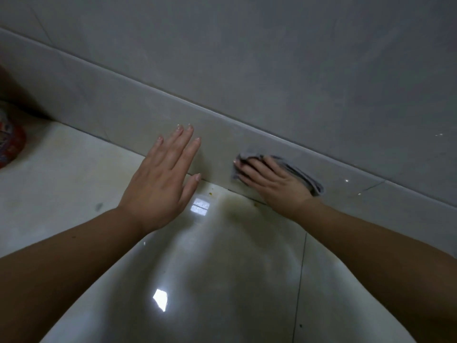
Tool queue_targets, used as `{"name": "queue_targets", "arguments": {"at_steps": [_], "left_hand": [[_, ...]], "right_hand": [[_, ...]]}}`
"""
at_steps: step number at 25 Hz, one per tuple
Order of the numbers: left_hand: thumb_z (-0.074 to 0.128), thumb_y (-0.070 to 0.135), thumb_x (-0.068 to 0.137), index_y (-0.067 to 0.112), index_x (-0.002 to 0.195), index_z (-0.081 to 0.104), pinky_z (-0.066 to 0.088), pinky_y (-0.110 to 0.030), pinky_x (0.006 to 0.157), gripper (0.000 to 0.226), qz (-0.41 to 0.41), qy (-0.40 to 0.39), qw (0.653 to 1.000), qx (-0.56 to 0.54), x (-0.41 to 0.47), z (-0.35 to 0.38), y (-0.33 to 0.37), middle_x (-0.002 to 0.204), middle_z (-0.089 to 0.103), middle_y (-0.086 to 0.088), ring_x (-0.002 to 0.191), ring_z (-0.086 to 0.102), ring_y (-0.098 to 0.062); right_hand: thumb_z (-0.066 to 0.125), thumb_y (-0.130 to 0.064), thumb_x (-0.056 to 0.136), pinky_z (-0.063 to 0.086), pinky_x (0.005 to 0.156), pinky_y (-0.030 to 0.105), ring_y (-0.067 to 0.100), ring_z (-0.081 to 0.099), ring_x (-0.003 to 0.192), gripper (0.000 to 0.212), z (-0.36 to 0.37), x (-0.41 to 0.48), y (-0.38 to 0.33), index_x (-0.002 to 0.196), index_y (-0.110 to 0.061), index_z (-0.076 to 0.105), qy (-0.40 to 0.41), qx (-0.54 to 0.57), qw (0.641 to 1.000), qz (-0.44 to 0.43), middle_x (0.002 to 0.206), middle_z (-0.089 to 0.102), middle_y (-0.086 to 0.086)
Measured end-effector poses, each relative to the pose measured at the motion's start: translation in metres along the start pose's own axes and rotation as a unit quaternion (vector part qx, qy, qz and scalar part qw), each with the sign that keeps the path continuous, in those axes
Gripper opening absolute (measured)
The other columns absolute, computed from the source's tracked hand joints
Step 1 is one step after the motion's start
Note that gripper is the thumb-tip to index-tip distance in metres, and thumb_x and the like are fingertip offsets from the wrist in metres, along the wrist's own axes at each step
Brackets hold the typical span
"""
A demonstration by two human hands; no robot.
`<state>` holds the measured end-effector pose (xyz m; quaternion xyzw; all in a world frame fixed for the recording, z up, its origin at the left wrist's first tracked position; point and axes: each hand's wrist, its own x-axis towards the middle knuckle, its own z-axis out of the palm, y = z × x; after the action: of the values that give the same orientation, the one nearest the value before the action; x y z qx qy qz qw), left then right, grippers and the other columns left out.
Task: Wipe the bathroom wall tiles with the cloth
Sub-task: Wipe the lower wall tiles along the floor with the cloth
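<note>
I saw left hand (158, 184) spread flat | right hand (274, 184) flat, pressing cloth (303, 176) on wall tile (148, 107) | red container (10, 144), contents unseen

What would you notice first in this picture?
Two bare hands in the middle: the right hand presses a grey cloth against the low wall tile, and the left hand is spread open beside it. Below them, the shiny floor shows bright glare and a brownish stain by the wall.

I see a glossy pale floor (64, 194) catching bright glints of light, a brownish stain (233, 205) at its far edge, and a red patterned object (10, 144), partly cut off, at far left.
</note>
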<state>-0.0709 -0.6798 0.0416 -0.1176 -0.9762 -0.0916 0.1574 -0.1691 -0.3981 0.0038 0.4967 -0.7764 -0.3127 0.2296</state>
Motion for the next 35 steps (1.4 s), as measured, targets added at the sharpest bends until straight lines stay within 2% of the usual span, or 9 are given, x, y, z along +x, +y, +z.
{"name": "queue_targets", "arguments": {"at_steps": [2, 4, 6, 10, 12, 15, 19, 24, 35], "left_hand": [[0.033, 0.04, 0.101, 0.007, 0.153, 0.026, 0.01, -0.041, 0.124, 0.063, 0.006, -0.003, 1.0, -0.004, -0.001, 0.002, 0.002, 0.162, 0.021, -0.014, 0.152, 0.013, -0.024], [0.033, 0.04, 0.101, 0.006, 0.153, 0.027, 0.011, -0.042, 0.123, 0.063, 0.013, -0.004, 1.0, -0.003, -0.003, 0.004, 0.003, 0.162, 0.022, -0.014, 0.151, 0.014, -0.024], [0.033, 0.04, 0.101, 0.005, 0.153, 0.027, 0.01, -0.041, 0.124, 0.063, 0.022, -0.007, 1.0, -0.004, 0.001, 0.005, 0.009, 0.162, 0.021, -0.015, 0.152, 0.014, -0.025], [0.036, 0.037, 0.1, 0.005, 0.153, 0.026, 0.012, -0.044, 0.123, 0.063, 0.047, 0.005, 0.999, -0.018, 0.018, 0.007, 0.033, 0.162, 0.02, -0.015, 0.152, 0.014, -0.026], [0.037, 0.037, 0.101, 0.005, 0.153, 0.026, 0.011, -0.044, 0.123, 0.063, 0.059, 0.004, 0.998, -0.026, 0.021, 0.009, 0.044, 0.162, 0.02, -0.015, 0.152, 0.013, -0.025], [0.036, 0.037, 0.1, 0.004, 0.153, 0.027, 0.011, -0.042, 0.123, 0.063, 0.066, 0.002, 0.997, -0.032, 0.014, 0.013, 0.051, 0.162, 0.021, -0.015, 0.151, 0.015, -0.026], [0.036, 0.037, 0.1, 0.006, 0.154, 0.024, 0.008, -0.039, 0.124, 0.063, 0.024, 0.003, 0.999, -0.041, 0.005, 0.01, 0.045, 0.162, 0.02, -0.014, 0.152, 0.013, -0.024], [0.037, 0.037, 0.1, 0.007, 0.155, 0.022, 0.005, -0.037, 0.123, 0.064, -0.012, 0.006, 0.999, -0.038, -0.009, 0.004, 0.041, 0.163, 0.019, -0.013, 0.152, 0.011, -0.023], [0.037, 0.037, 0.101, 0.005, 0.153, 0.027, 0.009, -0.041, 0.124, 0.062, -0.052, -0.02, 0.998, -0.008, -0.032, 0.013, -0.023, 0.161, 0.022, -0.015, 0.151, 0.015, -0.026]], "right_hand": [[0.03, -0.005, 0.081, -0.011, 0.121, 0.039, 0.025, 0.011, 0.147, 0.065, 0.006, -0.041, 0.005, 0.145, -0.014, 0.041, -0.014, 0.008, 1.0, -0.011, 0.156, 0.032, 0.005], [0.036, -0.004, 0.081, -0.007, 0.121, 0.036, 0.019, -0.002, 0.15, 0.067, 0.0, -0.079, 0.02, 0.147, -0.017, 0.035, 0.013, 0.02, 0.999, 0.024, 0.161, 0.014, 0.001], [0.043, -0.004, 0.082, -0.005, 0.121, 0.038, 0.019, -0.002, 0.15, 0.07, -0.017, -0.099, 0.038, 0.149, -0.022, 0.033, 0.027, 0.025, 0.996, 0.075, 0.163, 0.003, -0.002], [0.054, -0.009, 0.085, -0.003, 0.12, 0.044, 0.025, 0.001, 0.149, 0.069, -0.031, -0.086, 0.053, 0.149, -0.027, 0.035, 0.054, 0.013, 0.988, 0.147, 0.16, 0.018, 0.0], [0.055, -0.005, 0.081, -0.006, 0.12, 0.044, 0.024, -0.003, 0.149, 0.075, -0.019, -0.089, 0.046, 0.15, -0.026, 0.033, 0.035, 0.007, 0.992, 0.121, 0.159, 0.02, -0.001], [0.035, 0.0, 0.08, -0.008, 0.121, 0.04, 0.023, -0.003, 0.149, 0.073, 0.008, -0.132, 0.028, 0.151, -0.018, 0.029, -0.017, 0.012, 0.999, 0.034, 0.158, 0.022, 0.002], [0.041, -0.006, 0.087, -0.003, 0.121, 0.042, 0.024, 0.004, 0.15, 0.065, -0.004, -0.173, 0.048, 0.15, -0.021, 0.032, -0.012, 0.018, 0.997, 0.07, 0.16, 0.018, 0.004], [0.051, -0.014, 0.092, -0.004, 0.12, 0.049, 0.029, -0.001, 0.15, 0.062, -0.009, -0.12, 0.047, 0.15, -0.024, 0.033, 0.07, -0.019, 0.986, 0.153, 0.161, 0.017, 0.003], [0.03, -0.011, 0.086, -0.006, 0.12, 0.042, 0.029, 0.028, 0.14, 0.061, 0.02, 0.012, -0.029, 0.145, -0.011, 0.043, 0.046, 0.028, 0.997, 0.049, 0.154, 0.036, 0.007]]}}
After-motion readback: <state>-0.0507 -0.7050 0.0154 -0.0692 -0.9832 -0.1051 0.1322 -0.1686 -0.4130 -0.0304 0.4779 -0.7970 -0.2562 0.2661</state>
